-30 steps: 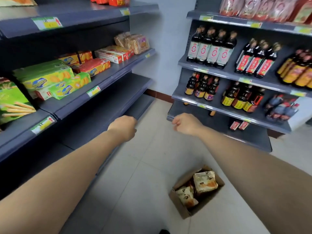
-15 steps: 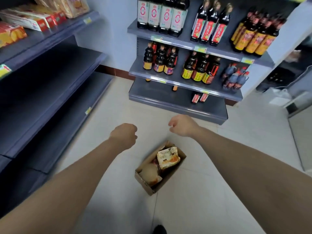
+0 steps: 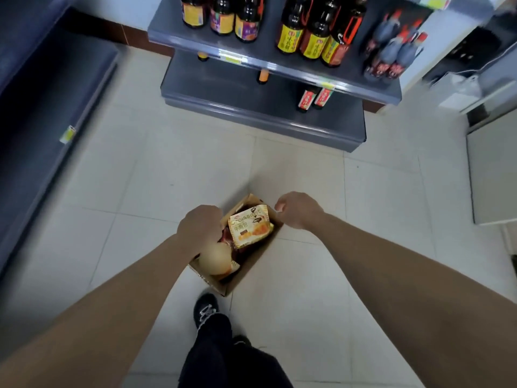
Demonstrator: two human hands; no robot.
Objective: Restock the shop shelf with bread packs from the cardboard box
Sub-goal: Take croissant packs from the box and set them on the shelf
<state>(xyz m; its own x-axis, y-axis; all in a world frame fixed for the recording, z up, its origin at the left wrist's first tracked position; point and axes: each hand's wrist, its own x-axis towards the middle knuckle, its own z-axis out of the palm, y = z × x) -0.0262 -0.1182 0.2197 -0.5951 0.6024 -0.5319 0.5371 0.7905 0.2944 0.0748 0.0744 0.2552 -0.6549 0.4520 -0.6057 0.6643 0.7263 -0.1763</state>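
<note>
Hovering over box: left hand [image 3: 200,229], back turned up, directly above the near-left half of the open cardboard box [image 3: 246,275].
Left grip: fingers tucked under the hand and out of sight; whether they touch a pack cannot be told.
Right hand [image 3: 299,210]: just past the box's far-right corner, above the floor and apart from the cardboard.
Right grip: fingers curled in, thumb against forefinger, nothing held.
Box: on the floor tiles [image 3: 167,177] below and between both hands, top open, set at an angle.
Croissant pack [image 3: 250,226]: yellow-orange printed wrapper, lying uppermost in the box, between the two hands, just right of the left hand.
Bun pack [image 3: 215,260]: pale round loaf in clear wrap, below the left wrist, at the box's near end.
Shop shelf [image 3: 42,107]: dark, bare boards, well to the left of the left hand; yellow price tag [image 3: 68,133] on its edge.
Bottle rack [image 3: 265,63]: beyond both hands, carrying dark sauce bottles [image 3: 316,32].
Shoe [image 3: 205,309]: black, on the floor nearer than the box, under the left forearm.
</note>
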